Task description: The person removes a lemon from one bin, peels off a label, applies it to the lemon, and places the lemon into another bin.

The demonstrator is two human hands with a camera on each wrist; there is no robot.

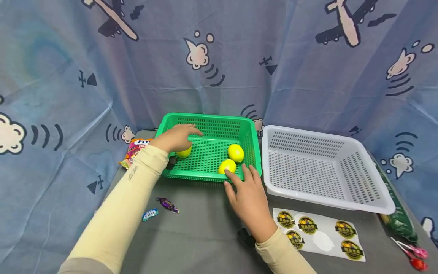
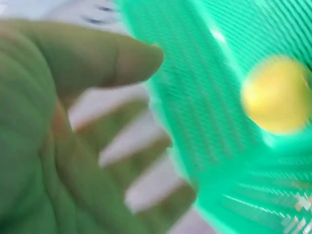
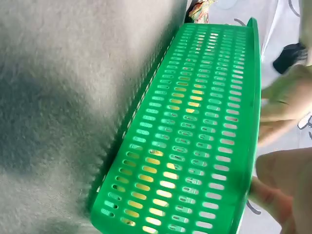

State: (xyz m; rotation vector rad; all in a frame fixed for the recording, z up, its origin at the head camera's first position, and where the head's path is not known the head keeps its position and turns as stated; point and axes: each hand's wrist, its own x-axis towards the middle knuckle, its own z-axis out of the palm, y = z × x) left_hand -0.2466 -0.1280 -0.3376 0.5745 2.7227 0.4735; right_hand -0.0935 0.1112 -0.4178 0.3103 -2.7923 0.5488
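A green slotted plastic basket stands on the table with three yellow, lemon-like fruits inside. Two of them, one lemon and another lemon, lie near its right end; the third lemon is partly hidden under my left hand. That hand reaches over the basket's left part, thumb apart from the spread fingers and nothing in its grasp; the left wrist view is blurred. My right hand is at the front rim near the right corner, its fingers loosely extended by the nearer lemon. In the right wrist view, fingertips are right at the rim.
Right of the green basket stands a white basket, with a sticker sheet before it. A candy bag lies at the left, two wrapped candies in front. Lollipops and a green package are at the far right. A patterned curtain hangs behind.
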